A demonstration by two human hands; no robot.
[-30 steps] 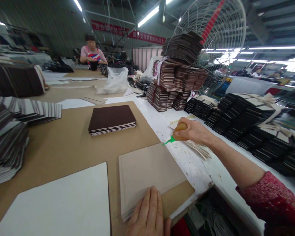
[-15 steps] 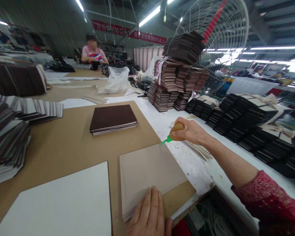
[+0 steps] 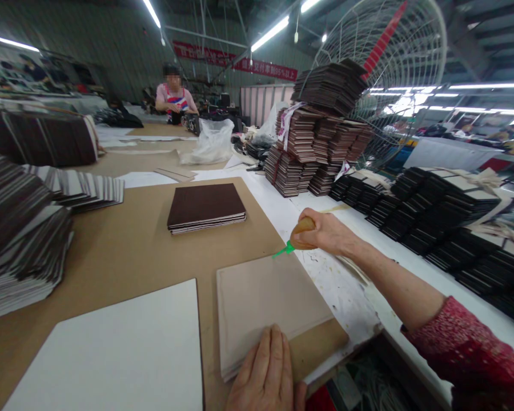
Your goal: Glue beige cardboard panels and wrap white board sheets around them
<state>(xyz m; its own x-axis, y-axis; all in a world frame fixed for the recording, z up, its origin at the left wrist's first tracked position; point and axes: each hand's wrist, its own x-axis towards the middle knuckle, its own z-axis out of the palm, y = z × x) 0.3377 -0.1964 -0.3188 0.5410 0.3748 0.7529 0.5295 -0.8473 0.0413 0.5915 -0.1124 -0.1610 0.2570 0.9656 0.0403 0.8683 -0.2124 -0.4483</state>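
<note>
Amber bottle [image 3: 303, 229] — green nozzle [image 3: 282, 250]; in right hand [image 3: 329, 233].

Left hand [image 3: 265, 374] lies flat, palm down; right hand [image 3: 325, 231] reaches forward, grip closed.

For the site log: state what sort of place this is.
Likely a factory workshop for book or box covers: tied stacks of brown boards, rows of black stacks, a large industrial fan, and the right hand holding a green-tipped bottle.
</note>
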